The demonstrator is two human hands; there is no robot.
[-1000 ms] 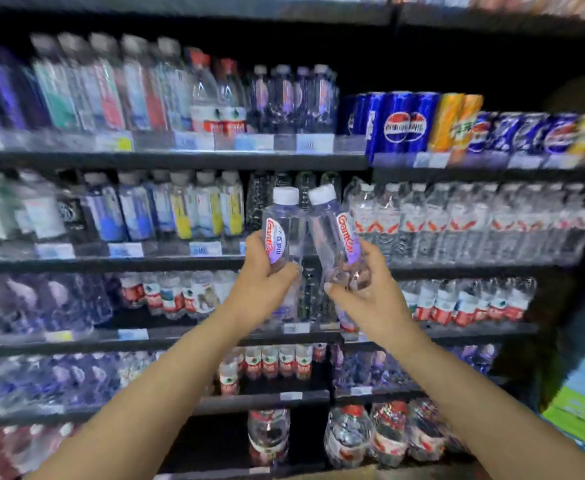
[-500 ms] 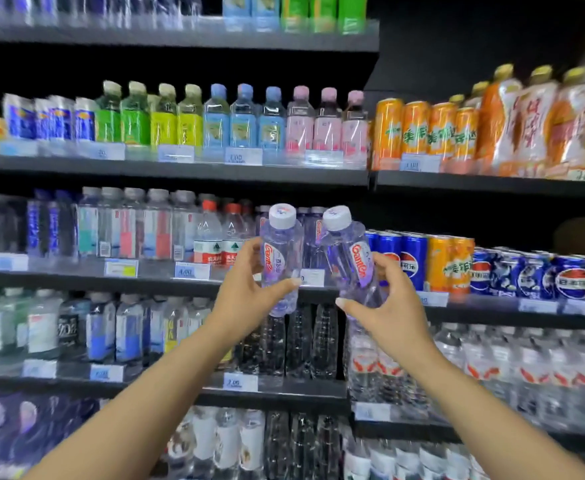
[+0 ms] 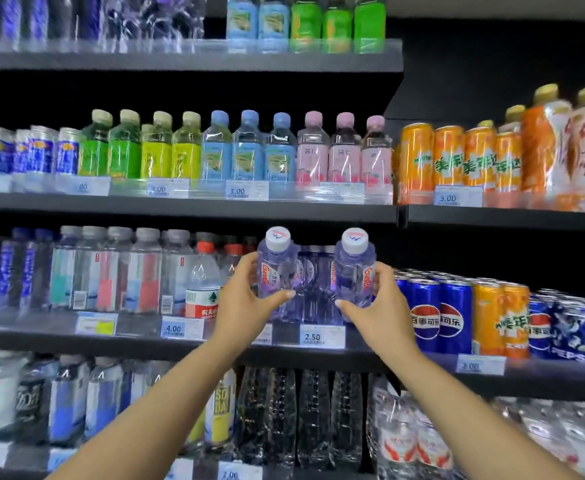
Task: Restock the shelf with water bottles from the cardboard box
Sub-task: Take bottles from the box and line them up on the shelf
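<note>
My left hand (image 3: 241,303) grips a small clear purple-tinted water bottle (image 3: 274,271) with a white cap and red lettering, held upright. My right hand (image 3: 379,308) grips a matching water bottle (image 3: 352,271), also upright. Both bottles are raised in front of the third shelf (image 3: 145,344), just above the 2.50 price tag (image 3: 321,337). Between and behind them stand more of the same purple bottles (image 3: 313,282) on that shelf. The cardboard box is out of view.
Red-capped water bottles (image 3: 203,285) stand left of my left hand, blue Pepsi cans (image 3: 438,313) right of my right hand. The shelf above (image 3: 180,206) carries coloured drink bottles and orange cans. Lower shelves hold dark and clear bottles.
Both hands rose with their bottles from the lower shelf level to the shelf with the purple bottles, and the bottles moved apart and closer to the shelf. The view tilted upward.
</note>
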